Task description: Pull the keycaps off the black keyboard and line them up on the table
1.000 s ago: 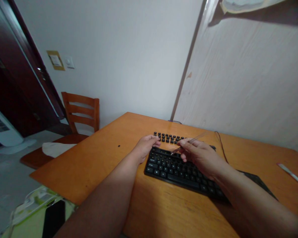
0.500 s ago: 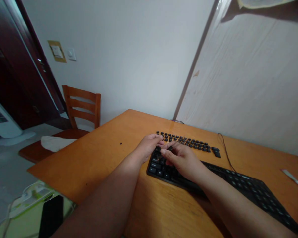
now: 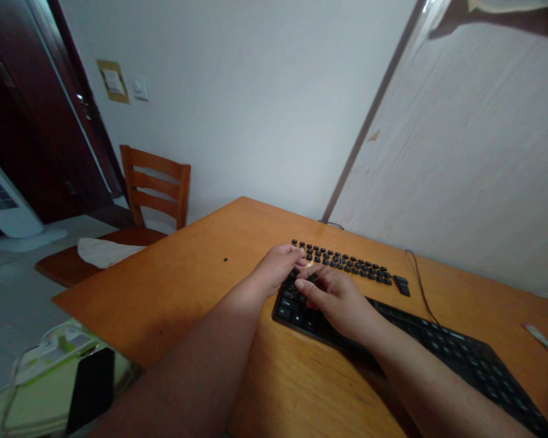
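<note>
L hand (image 3: 281,267), fingers curled, at 10 o'clock of kbd (image 3: 466,359); R hand (image 3: 333,295), fingers bunched over it; can't tell if either grips anything. Loose keycaps (image 3: 354,264) off, in rows, R hand's 1 o'clock; kbd, 4 o'clock in view, others still on.

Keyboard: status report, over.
Left hand and right hand close together at left end of keyboard; grip contents unclear. Right forearm hides keyboard's middle. Loose keycaps in rows beyond.
</note>
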Demonstrator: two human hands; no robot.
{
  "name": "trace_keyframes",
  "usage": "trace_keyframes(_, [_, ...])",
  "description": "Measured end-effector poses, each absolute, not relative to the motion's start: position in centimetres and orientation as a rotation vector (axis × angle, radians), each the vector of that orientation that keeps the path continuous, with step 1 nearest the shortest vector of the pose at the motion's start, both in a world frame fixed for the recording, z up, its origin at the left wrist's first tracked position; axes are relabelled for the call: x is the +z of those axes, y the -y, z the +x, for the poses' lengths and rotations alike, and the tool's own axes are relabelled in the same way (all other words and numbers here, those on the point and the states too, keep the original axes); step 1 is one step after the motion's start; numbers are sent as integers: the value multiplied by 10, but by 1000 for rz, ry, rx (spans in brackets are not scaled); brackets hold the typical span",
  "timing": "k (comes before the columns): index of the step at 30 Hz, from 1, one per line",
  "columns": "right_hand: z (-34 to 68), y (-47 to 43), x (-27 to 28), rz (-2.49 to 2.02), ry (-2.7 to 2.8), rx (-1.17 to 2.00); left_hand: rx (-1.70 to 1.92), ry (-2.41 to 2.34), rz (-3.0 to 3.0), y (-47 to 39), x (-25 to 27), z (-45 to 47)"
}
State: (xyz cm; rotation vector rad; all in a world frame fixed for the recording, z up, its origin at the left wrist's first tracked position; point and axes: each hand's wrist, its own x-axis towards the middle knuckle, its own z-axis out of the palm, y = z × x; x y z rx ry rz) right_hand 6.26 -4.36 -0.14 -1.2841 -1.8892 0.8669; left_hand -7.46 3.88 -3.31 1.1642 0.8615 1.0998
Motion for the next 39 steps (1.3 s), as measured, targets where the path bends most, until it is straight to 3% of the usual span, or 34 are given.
trace_keyframes(16, [58, 42, -3, -1256, 2004, 699, 1111, -882, 1130, -37, -32, -73])
trace_keyframes(39, [62, 43, -21, -1190, 1880, 766, 1055, -932, 1271, -42, -40, -75])
